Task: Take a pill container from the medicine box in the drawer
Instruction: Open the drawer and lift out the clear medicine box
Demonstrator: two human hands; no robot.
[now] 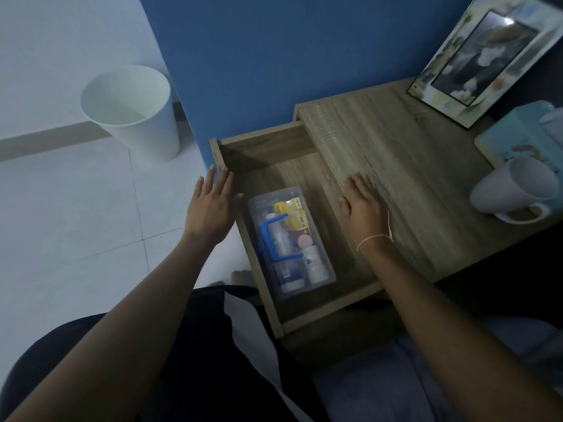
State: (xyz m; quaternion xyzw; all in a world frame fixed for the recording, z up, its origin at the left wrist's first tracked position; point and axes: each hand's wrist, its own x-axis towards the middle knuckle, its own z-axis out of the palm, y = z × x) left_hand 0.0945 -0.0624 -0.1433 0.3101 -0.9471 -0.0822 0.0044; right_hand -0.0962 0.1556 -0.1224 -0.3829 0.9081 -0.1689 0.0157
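The wooden drawer point(268, 166) stands pulled out from the bedside table. Inside it lies a clear plastic medicine box point(323, 277) with a blue handle point(268, 236), its lid on. Through the plastic I see a white pill container point(313, 263), a yellow packet and other small bottles. My left hand point(211, 205) hovers flat with fingers apart just left of the drawer's front panel, holding nothing. My right hand point(362, 208) rests palm down with spread fingers on the tabletop's edge, right of the box.
On the wooden tabletop point(396, 153) stand a white mug point(515, 190), a light blue tissue box point(518, 135) and a framed picture point(484, 56). A white waste bin point(134, 111) sits on the tiled floor beside the blue wall.
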